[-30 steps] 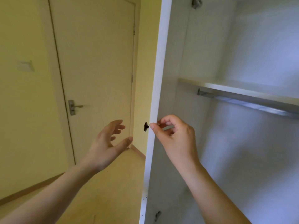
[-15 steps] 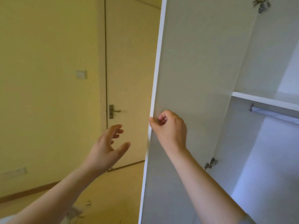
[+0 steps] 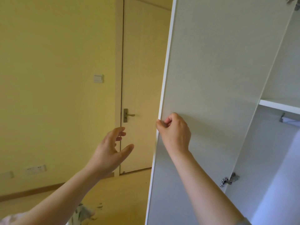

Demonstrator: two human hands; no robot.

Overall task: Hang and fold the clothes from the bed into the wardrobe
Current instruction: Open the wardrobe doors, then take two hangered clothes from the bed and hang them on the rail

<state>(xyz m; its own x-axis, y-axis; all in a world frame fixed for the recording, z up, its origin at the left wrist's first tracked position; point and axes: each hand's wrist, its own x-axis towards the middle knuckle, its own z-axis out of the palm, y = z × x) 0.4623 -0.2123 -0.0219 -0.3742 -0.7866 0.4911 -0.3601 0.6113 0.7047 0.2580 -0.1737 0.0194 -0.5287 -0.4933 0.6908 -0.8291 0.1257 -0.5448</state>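
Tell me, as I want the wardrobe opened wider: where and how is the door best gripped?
Pinch the free edge of the door at mid-height, from the open side, as the right hand does: the panel is thin, and the hinge sits opposite, so leverage is likely best there.

1. The wardrobe door (image 3: 211, 70) looked like white laminated board, matt and faintly grained on its inner face.
2. Its hinge (image 3: 229, 180) was bright, polished metal.
3. The shelf (image 3: 279, 107) was the same smooth white board.
4. The room door (image 3: 142, 70) was smooth and cream-painted with a low sheen; its handle (image 3: 127, 115) was dull brushed metal.
5. The wall (image 3: 56, 62) was matt yellow paint; the light switch (image 3: 98, 78) looked like smooth plastic.
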